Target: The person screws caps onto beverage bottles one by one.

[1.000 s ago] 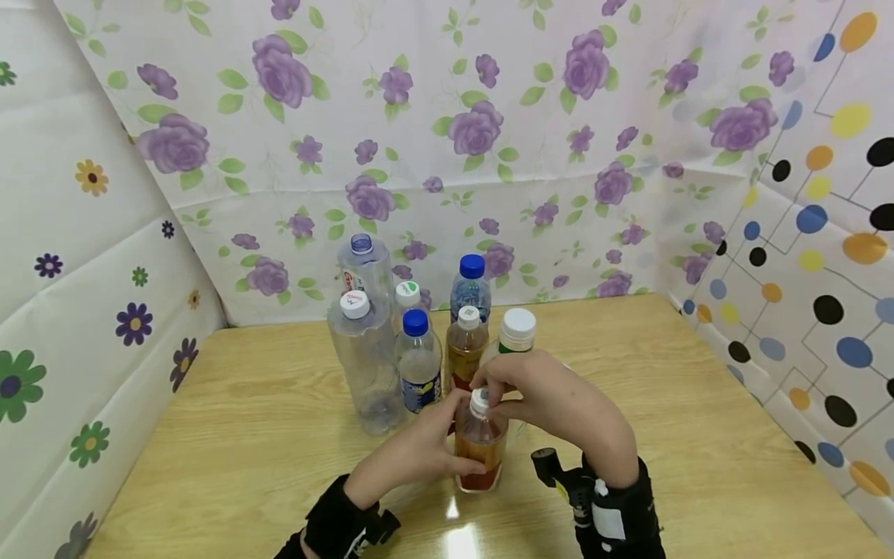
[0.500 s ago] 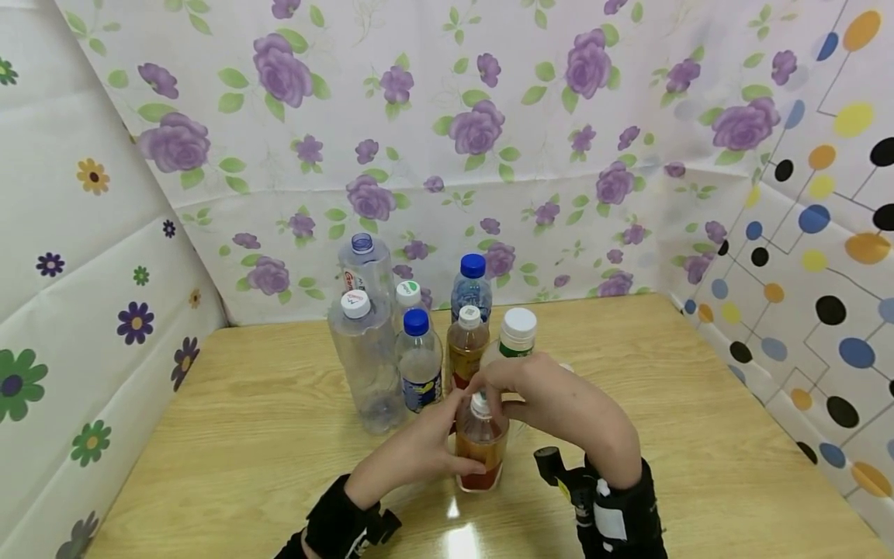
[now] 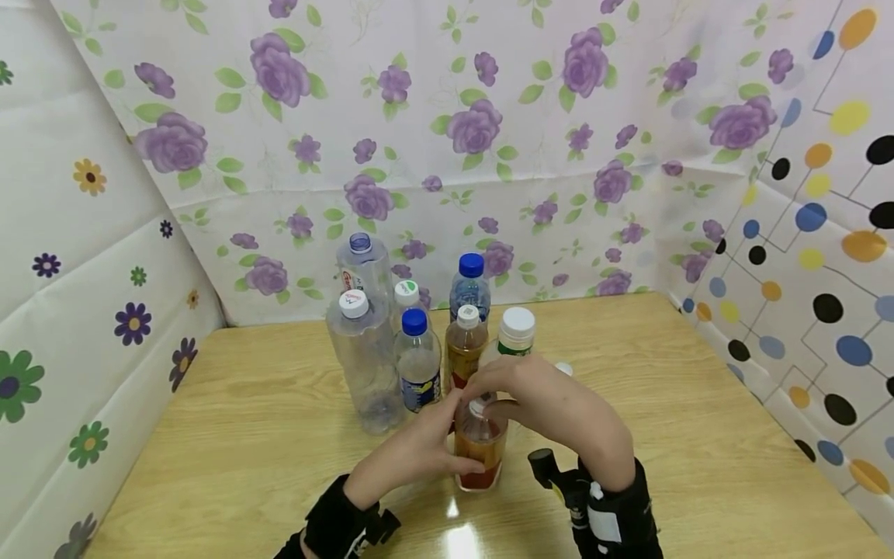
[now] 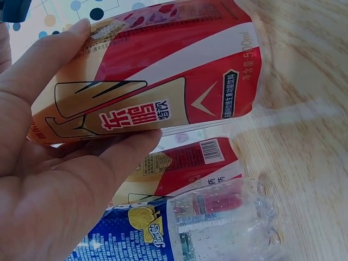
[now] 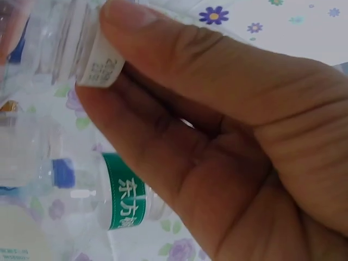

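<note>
Upright on the table in the head view stands a bottle [image 3: 483, 453] with a gold and red label. My left hand [image 3: 412, 449] grips it round the side; in the left wrist view, fingers and thumb lie across its label [image 4: 179, 70]. At its top my right hand [image 3: 559, 404] pinches the white cap [image 5: 102, 64] between thumb and finger, with the cap on the bottle's neck. From above, the right fingers partly cover this cap. A like bottle [image 3: 466, 349] stands just behind, and a blue-labelled bottle [image 3: 419, 380] is beside the left hand.
Several other bottles stand close behind: a tall clear bottle [image 3: 363, 373] with a white cap, an uncapped one [image 3: 370, 268], a blue-capped one [image 3: 471, 291] and a wide white-capped one [image 3: 517, 330]. A small white object [image 3: 564, 368] shows behind the right hand. Patterned cloths [image 3: 447, 155] enclose the table.
My right hand's fingers have shifted and turned a little over the cap, covering more of it. My left hand and the bottle stay in place.
</note>
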The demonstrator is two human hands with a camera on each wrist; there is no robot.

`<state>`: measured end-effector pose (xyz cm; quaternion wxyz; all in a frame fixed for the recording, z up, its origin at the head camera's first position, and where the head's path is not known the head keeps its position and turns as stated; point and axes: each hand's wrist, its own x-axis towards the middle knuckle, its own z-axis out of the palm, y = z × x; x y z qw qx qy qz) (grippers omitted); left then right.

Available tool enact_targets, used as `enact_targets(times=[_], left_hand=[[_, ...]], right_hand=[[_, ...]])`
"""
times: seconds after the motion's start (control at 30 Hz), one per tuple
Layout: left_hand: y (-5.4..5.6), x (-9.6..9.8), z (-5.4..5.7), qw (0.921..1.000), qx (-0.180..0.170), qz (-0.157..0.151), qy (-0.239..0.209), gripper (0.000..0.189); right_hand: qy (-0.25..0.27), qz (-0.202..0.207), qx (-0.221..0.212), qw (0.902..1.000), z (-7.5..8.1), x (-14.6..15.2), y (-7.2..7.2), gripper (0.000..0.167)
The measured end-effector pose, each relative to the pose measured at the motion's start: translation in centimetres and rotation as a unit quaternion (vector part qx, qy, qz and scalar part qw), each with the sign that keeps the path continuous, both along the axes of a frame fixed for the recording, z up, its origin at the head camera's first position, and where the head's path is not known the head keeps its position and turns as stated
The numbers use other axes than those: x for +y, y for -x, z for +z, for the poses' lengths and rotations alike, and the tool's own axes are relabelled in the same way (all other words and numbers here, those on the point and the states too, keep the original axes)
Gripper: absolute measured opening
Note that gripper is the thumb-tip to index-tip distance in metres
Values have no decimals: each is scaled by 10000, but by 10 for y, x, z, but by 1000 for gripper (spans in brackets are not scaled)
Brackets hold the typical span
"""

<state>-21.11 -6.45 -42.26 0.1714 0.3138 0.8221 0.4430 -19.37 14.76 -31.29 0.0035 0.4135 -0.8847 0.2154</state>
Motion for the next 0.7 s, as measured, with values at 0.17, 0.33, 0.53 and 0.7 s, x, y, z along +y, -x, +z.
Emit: enact_targets(times=[0.17, 0.33, 0.53, 0.7], left_hand=[[0, 0, 1, 10000, -33, -4, 13, 90], [0, 1, 2, 9999, -99, 60, 65, 88], [0, 0, 2, 9999, -106, 100, 84, 88], [0, 0, 2, 9999, -10, 85, 139, 94]], right_hand=[[34, -246, -194, 9995, 0, -1, 2, 20], [-179, -865, -342, 9955, 4, -10, -3, 19], [-260, -880, -232, 9955, 5, -12, -7, 23], [-357, -483, -103, 9981, 5, -5, -6, 28]])
